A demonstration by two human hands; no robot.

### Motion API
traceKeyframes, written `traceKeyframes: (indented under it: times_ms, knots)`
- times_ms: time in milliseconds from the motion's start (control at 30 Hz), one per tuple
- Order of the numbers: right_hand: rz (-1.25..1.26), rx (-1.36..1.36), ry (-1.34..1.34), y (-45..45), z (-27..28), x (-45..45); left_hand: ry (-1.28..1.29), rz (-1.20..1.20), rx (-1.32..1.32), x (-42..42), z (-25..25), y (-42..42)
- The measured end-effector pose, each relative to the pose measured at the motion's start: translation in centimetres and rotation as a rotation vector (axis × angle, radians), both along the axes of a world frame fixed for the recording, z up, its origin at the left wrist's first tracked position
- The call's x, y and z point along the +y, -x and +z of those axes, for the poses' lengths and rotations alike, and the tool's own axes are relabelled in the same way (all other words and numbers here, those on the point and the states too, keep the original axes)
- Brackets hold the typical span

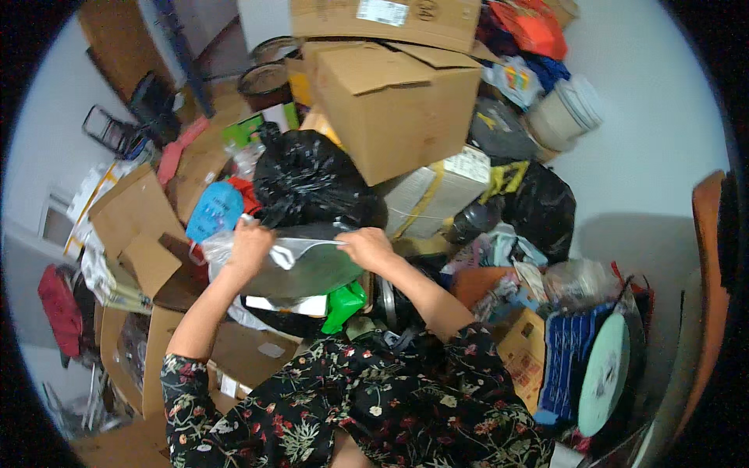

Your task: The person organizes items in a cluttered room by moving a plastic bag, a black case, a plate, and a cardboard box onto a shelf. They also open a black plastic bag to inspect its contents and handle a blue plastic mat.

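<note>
My left hand and my right hand pinch the pale upper edge of a translucent plastic bag. The edge is drawn out between them, and the bag's grey-green body hangs below; I cannot tell what, if anything, is in it. Just beyond the hands sits a knotted black plastic garbage bag. A light-blue item bearing writing lies beyond my left hand. Under the held bag, nearer my body, are a bright green plastic bag and a white flat object, partly hidden.
Large cardboard boxes are stacked ahead, above a taped white box. An opened cardboard box stands left. On the right are another black bag, a white bucket and a pale-green round object. Clutter surrounds me.
</note>
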State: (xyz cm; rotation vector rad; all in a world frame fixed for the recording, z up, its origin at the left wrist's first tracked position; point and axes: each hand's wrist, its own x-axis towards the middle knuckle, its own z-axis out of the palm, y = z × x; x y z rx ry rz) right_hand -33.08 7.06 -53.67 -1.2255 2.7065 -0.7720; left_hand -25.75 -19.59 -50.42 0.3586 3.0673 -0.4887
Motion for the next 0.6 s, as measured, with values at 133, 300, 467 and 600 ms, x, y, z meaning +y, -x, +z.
traceKeyframes:
  times_ms: [133, 300, 467, 600]
  knots:
    - [-0.021, 0.045, 0.054, -0.4, 1.1, -0.3, 0.024, -0.093, 0.135, -0.9, 2.0, 2.2]
    - [-0.113, 0.059, -0.037, 0.0, 0.4, -0.3, 0.039, -0.163, 0.303, -4.0, -1.1, 6.5]
    - [-0.318, 0.141, 0.124, -0.9, 0.2, 3.4, -0.04, -0.059, 0.203, -3.5, -1.2, 9.1]
    - [-0.518, -0.012, 0.206, -2.6, 0.8, 9.1, -0.128, -0.08, 0.332, -3.6, -1.7, 10.6]
